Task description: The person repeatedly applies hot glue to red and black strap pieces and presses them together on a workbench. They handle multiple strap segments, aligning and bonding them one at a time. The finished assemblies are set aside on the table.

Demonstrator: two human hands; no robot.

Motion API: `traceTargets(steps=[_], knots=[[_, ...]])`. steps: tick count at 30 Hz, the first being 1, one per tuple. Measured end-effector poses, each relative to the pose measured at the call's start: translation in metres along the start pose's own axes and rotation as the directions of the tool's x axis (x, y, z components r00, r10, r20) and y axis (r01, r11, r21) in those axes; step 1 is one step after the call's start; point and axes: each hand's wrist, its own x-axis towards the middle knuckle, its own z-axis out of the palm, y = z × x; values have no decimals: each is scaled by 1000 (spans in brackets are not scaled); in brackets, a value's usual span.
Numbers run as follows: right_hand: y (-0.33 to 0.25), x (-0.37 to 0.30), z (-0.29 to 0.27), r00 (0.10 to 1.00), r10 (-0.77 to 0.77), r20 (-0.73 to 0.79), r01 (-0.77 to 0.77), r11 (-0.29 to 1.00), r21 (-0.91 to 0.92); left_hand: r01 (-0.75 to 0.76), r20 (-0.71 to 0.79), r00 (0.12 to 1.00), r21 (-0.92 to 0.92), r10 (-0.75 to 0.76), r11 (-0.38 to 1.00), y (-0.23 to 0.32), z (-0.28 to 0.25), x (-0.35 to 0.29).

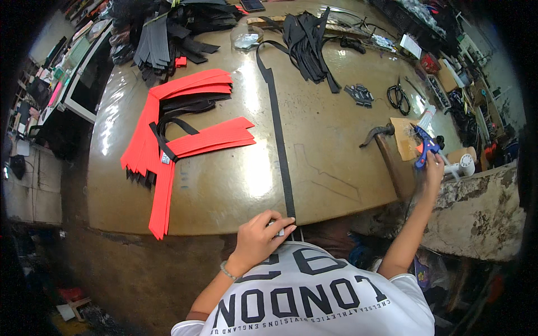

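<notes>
Cluttered workshop, big brown worktable (235,185) w/ glossy top. Long black strap (279,134) runs near-to-far down table centre. L hand (259,238) at near edge, fingers curled together, pinching strap's near end plus small white tag. R hand (432,171) stretched far right, fingers wrapped round blue glue gun (424,147) beside cardboard piece (404,137). Red strips stack (179,129) left of strap. Black scissors (398,96) far right, black strap pile (305,39) at far edge.
</notes>
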Motion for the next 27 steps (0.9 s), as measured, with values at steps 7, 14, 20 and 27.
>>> traceTargets(steps=[7, 14, 20, 27], knots=[[-123, -98, 87, 978, -154, 140, 128, 975, 179, 6, 3, 1000, -5, -6, 1000, -1, 0, -1], [-161, -192, 177, 402, -219, 889, 462, 887, 10, 20, 28, 999, 5, -21, 1000, -1, -2, -1], [-144, -183, 202, 290, -313, 904, 593, 801, 86, 10, -12, 1000, -24, -10, 1000, -2, 0, -1], [-151, -183, 202, 251, -268, 930, 665, 746, 36, 44, -14, 999, -25, -44, 999, 0, 1, -1]])
